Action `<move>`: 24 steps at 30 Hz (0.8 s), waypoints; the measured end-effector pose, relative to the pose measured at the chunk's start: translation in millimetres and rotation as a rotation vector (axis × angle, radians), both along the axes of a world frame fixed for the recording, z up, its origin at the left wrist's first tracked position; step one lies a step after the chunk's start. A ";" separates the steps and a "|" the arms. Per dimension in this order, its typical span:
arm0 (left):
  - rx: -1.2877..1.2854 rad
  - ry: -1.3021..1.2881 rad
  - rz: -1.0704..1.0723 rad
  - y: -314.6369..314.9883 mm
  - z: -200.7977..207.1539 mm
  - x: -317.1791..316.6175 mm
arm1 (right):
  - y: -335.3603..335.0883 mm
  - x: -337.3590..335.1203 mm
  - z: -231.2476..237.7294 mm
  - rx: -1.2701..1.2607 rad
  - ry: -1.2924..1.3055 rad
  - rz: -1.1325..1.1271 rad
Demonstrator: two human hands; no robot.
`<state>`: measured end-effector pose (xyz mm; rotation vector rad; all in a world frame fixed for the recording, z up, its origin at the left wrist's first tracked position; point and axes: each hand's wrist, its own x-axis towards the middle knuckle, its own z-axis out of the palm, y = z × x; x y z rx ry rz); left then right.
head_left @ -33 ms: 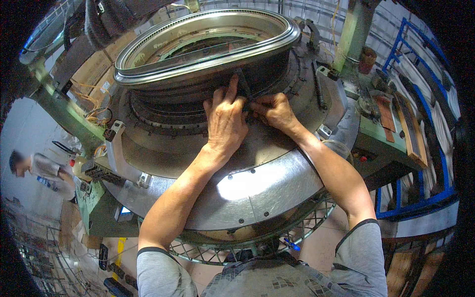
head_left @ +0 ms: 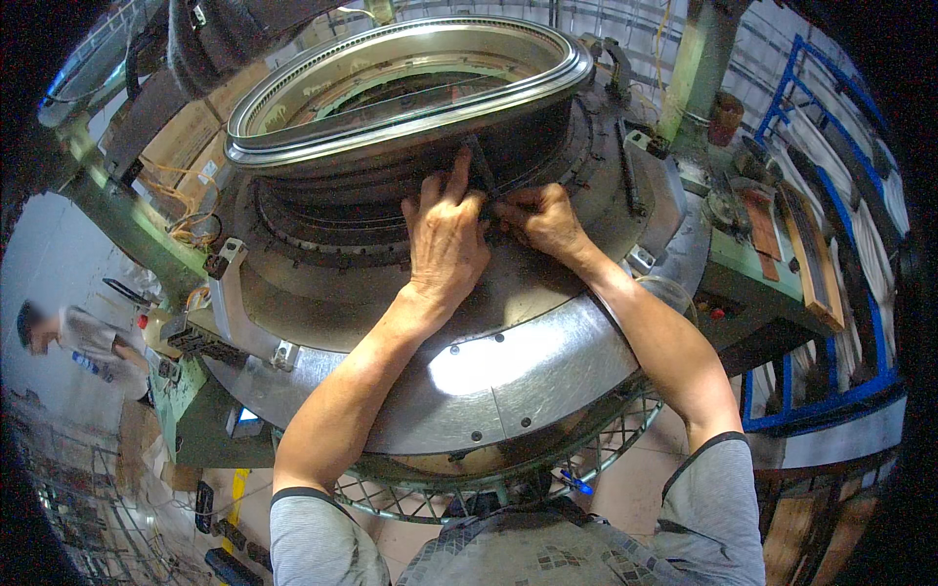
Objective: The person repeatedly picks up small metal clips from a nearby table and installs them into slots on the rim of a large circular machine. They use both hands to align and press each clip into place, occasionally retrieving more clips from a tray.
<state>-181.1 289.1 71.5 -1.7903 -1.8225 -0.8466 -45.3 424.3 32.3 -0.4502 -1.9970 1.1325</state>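
Observation:
A tall metal ring [head_left: 410, 125] with a bright flanged rim and a dark outer wall stands on a wide round metal base [head_left: 362, 303]. At its near side, a dark thin strip [head_left: 481, 168] leans along the wall; its exact kind is hard to make out. My left hand [head_left: 445, 234] has its index finger stretched up against the strip, the other fingers bent and the thumb close to the strip. At the strip's lower end, my right hand [head_left: 542, 223] is closed in a pinch. Between the two hands the area is dark and partly hidden.
Green machine posts [head_left: 699, 73] rise on both sides. Small clamp blocks [head_left: 227, 256] sit around the base. To the right are a wooden-edged tray [head_left: 811, 256] and a blue rack [head_left: 831, 176]. A person [head_left: 83, 332] is far off at the left.
Both my hands and the ring look the same. Only the person at the far left has shifted very slightly.

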 end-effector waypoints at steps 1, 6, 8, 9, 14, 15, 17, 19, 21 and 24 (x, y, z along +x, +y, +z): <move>0.001 0.010 0.002 -0.2 0.3 -0.1 | 0.2 -0.2 -0.3 0.001 0.004 -0.001; -0.023 0.000 0.003 0.7 1.7 -0.2 | 2.1 -3.0 -2.8 0.044 0.013 -0.014; -0.029 0.003 0.005 0.9 2.2 -0.3 | 2.5 -3.2 -3.8 0.049 0.021 -0.008; -0.030 0.005 0.003 1.2 2.6 -0.6 | 2.5 -3.0 -4.2 0.043 0.032 0.000; -0.026 -0.028 -0.041 1.5 2.9 -2.9 | 1.1 -1.4 -4.4 0.004 0.034 0.013; -0.012 -0.048 -0.064 2.0 2.7 -3.8 | 0.9 -1.7 -4.0 0.008 0.050 0.021; 0.007 -0.074 -0.097 2.8 1.7 -5.8 | 1.1 -1.6 -2.7 -0.016 0.033 0.016; 0.013 -0.085 -0.116 3.4 0.4 -7.8 | 1.2 -0.9 -1.2 -0.076 -0.033 -0.012; 0.031 -0.087 -0.155 4.9 0.2 -10.7 | 0.7 0.7 -0.1 -0.072 -0.035 -0.003; 0.025 -0.083 -0.171 5.3 -0.2 -12.9 | 0.4 1.2 1.2 -0.055 -0.036 -0.001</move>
